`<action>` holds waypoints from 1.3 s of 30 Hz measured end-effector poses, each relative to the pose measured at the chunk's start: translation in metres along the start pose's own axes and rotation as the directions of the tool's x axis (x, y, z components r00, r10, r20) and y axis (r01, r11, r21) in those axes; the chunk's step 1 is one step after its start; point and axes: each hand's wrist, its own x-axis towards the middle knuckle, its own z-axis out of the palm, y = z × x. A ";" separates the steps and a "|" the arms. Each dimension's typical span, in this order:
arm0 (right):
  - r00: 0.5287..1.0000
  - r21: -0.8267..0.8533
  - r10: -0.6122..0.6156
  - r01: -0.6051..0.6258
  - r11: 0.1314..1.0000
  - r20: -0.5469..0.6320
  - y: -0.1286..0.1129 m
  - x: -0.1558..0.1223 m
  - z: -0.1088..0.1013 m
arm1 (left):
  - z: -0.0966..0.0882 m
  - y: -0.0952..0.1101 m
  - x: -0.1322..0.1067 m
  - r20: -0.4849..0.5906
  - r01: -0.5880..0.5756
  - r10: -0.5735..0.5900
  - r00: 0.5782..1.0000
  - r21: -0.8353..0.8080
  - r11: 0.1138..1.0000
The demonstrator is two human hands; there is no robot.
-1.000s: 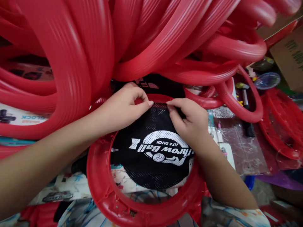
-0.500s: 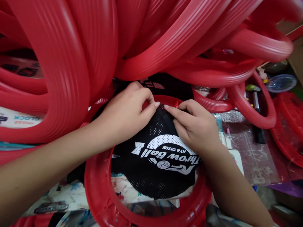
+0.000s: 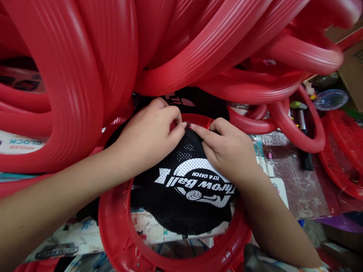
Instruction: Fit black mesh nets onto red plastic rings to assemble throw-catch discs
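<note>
The left hand and right hand pinched the far edge of the black "Throw Ball" mesh at the red plastic ring; attaching seemed only begun there, since the near edge lay loose.

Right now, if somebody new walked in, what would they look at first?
Probably the huge pile of ribbed red rings filling the top of the view. Next might be the black mesh cloth with white "Throw Ball" lettering, lying across the opening of a red frame at the lower middle. The left hand and right hand have their fingertips close together at the cloth's upper edge.
</note>
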 end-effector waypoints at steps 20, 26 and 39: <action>0.921 0.404 0.390 -0.349 0.846 -0.021 0.005 -0.003 -0.007 | 0.001 -0.004 -0.006 0.044 -0.042 0.041 0.998 0.019 0.999; 0.901 0.372 0.434 -0.410 0.832 0.023 0.004 0.000 -0.008 | -0.001 0.001 -0.008 0.055 -0.079 0.075 0.996 0.076 0.994; 0.893 0.347 0.450 -0.428 0.834 0.020 0.006 0.000 -0.005 | 0.006 -0.004 -0.010 0.109 -0.356 0.340 0.934 0.224 0.907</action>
